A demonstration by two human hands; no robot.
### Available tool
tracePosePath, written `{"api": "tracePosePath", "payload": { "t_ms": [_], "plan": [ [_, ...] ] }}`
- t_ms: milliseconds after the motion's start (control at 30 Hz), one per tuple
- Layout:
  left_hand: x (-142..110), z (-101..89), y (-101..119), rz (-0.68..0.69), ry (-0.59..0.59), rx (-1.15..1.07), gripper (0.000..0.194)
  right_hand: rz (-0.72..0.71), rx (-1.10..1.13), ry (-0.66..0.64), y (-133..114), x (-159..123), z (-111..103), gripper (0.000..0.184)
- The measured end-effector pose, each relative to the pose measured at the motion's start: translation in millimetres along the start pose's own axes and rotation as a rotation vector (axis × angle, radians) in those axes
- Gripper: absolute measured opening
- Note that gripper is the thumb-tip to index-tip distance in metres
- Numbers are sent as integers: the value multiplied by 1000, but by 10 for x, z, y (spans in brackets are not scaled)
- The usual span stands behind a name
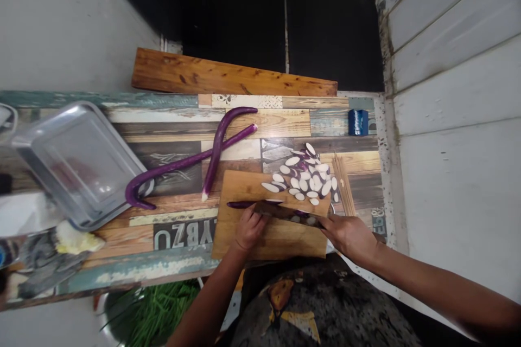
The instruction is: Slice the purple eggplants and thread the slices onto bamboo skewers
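A wooden cutting board (252,187) lies at the near edge of a patterned table. My left hand (249,229) is curled over a thin purple eggplant (244,204) lying across the board, holding it down. My right hand (347,234) grips a knife (285,211) whose blade rests against the eggplant beside my left fingers. A pile of white oval eggplant slices (306,173) sits at the board's far right corner.
Two long whole purple eggplants (191,160) lie crossed on the table (171,114) behind the board. A clear plastic tray (77,162) stands at the left, a blue cup (358,122) at the far right, thin skewers (344,184) beside the slices, greens (150,312) below the table edge.
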State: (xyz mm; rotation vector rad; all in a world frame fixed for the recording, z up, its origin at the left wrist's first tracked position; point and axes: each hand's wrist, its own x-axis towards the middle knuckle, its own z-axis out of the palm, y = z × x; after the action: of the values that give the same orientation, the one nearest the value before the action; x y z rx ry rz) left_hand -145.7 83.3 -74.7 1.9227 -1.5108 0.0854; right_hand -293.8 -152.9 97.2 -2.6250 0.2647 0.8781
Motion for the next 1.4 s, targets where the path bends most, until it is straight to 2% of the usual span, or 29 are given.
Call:
{"api": "tracePosePath", "payload": {
  "t_ms": [200,367,500,633,733,833,933,1000,1100,1200,1400],
  "plan": [
    [-24,28,-7,-32,-9,-29,14,-31,-36,-75,37,57,-57,22],
    [57,-1,-5,13,24,-56,22,-4,-10,-121,70,59,-49,29],
    [112,-44,-5,32,23,-38,26,39,-11,-145,-1,228,-29,30],
    [154,-89,1,12,-60,-37,31,73,11,-82,-188,608,73,39],
    [201,-74,28,-14,-93,-52,30,106,52,24,-236,741,122,43],
    [269,-4,85,5,-51,-86,29,147,50,60,-153,624,103,42],
    [321,45,140,35,-11,-118,34,92,40,4,-44,430,72,38],
    [324,27,153,24,-45,-123,37,72,22,-34,-5,359,75,37],
    [283,-52,124,-25,-101,-85,40,94,14,-46,3,360,115,39],
    [216,-95,62,-38,-93,-19,37,100,29,-34,-12,379,148,39],
    [68,9,-23,-10,-62,-9,27,78,-9,-22,-63,182,90,30]
  ]
}}
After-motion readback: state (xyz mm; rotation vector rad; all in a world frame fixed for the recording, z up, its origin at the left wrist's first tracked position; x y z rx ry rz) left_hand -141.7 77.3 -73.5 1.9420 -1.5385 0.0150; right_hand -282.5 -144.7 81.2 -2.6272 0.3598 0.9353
